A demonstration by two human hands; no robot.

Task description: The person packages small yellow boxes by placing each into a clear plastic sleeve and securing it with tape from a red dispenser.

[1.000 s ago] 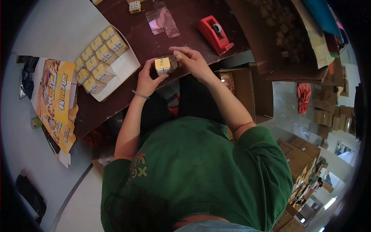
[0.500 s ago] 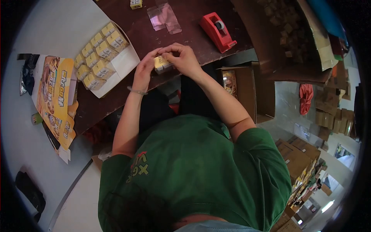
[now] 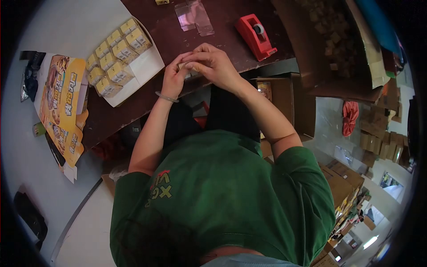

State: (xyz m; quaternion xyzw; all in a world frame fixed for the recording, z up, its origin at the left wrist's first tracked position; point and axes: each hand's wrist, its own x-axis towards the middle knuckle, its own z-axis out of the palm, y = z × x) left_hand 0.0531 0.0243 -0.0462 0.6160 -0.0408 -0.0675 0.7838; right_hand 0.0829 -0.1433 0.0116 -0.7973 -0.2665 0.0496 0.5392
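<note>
Both hands meet at the table's near edge, around a small yellow-and-white box [image 3: 189,74] that their fingers mostly cover. My left hand [image 3: 174,79] grips its left side with bent fingers. My right hand [image 3: 216,67] reaches over from the right, thumb and fingers pinched together at the box's top. To the left, several similar small yellow boxes [image 3: 116,51] stand in rows on a white cardboard tray [image 3: 149,62]. Beyond my hands lies a clear folded plastic sheet [image 3: 194,18].
A red tape dispenser [image 3: 255,38] stands on the dark table [image 3: 222,38]. At right, a large carton [image 3: 307,75] holds many small boxes, above an open carton [image 3: 282,102]. Flattened yellow printed packaging [image 3: 62,95] lies at left.
My fingers have closed further over the small box, hiding most of its top. My right fingers now pinch near my left fingertips. The whole view has shifted slightly.
</note>
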